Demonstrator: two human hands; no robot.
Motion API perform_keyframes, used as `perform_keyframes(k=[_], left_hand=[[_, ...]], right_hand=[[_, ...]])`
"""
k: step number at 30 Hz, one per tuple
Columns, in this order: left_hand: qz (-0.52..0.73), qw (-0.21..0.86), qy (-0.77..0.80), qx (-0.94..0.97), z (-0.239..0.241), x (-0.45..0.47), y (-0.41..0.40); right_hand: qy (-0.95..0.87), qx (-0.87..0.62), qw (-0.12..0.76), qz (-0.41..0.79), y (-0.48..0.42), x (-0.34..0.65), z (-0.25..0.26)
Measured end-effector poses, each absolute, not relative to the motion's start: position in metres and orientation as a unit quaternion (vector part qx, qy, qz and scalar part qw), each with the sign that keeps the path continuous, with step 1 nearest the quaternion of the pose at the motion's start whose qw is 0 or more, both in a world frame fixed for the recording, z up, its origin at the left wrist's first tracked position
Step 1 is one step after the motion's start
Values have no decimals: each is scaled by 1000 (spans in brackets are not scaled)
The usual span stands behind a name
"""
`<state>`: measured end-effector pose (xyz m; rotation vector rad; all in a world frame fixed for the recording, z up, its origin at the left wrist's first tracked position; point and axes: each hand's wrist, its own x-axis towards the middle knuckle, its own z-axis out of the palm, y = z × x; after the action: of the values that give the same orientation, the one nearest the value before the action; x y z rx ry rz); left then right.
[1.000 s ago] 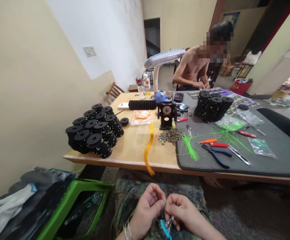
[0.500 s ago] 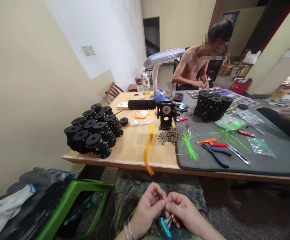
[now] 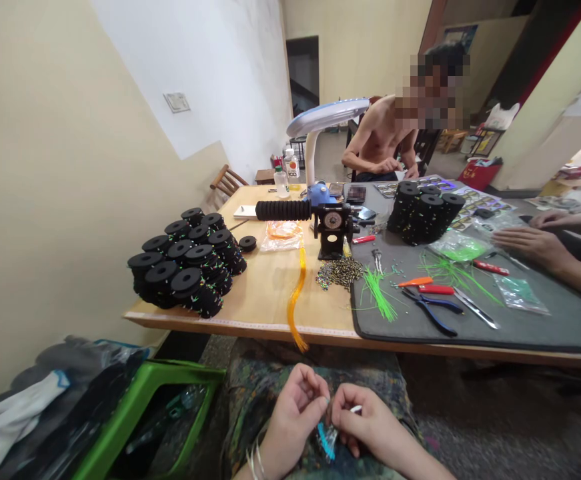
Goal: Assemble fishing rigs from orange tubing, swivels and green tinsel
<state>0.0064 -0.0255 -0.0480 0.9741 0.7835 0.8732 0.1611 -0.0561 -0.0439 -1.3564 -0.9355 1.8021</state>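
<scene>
Over my lap, my left hand (image 3: pixel 303 410) and my right hand (image 3: pixel 363 420) are close together, with a small gap between their fingertips. A small fan of pale strands with a turquoise edge (image 3: pixel 327 441) hangs below the fingers of my right hand, which are closed around it. A white end (image 3: pixel 355 409) sticks out above that hand's index finger. My left thumb and index finger are pinched together; whatever lies between them is too small to name.
Before me stands a wooden table (image 3: pixel 270 287) with black foam spools (image 3: pixel 186 280), a black clamp device (image 3: pixel 331 230), orange strands (image 3: pixel 297 293), small beads (image 3: pixel 343 273), green strands (image 3: pixel 379 297) and pliers (image 3: pixel 433 310). Two other people sit at it. A green plastic frame (image 3: pixel 115 413) stands left.
My hands have drawn slightly apart, and the turquoise-edged strands have shifted up and left. At the right, a co-worker's hands have come onto the grey mat. The person opposite has shifted slightly.
</scene>
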Motion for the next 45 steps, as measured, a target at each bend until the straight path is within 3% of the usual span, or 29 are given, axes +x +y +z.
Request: perform_keyframes(k=[19, 27, 34, 45], left_hand=[[382, 710, 376, 456, -39, 11, -23], [384, 757, 406, 340, -56, 11, -11], [392, 747, 348, 410, -53, 17, -14], [442, 768, 379, 267, -57, 26, -3]], right_hand=[[-312, -473, 396, 723, -56, 165, -69], [-158, -420, 521, 726, -41, 158, -59], [-94, -382, 587, 707, -33, 152, -49], [-105, -380, 584, 710, -26, 142, -54]])
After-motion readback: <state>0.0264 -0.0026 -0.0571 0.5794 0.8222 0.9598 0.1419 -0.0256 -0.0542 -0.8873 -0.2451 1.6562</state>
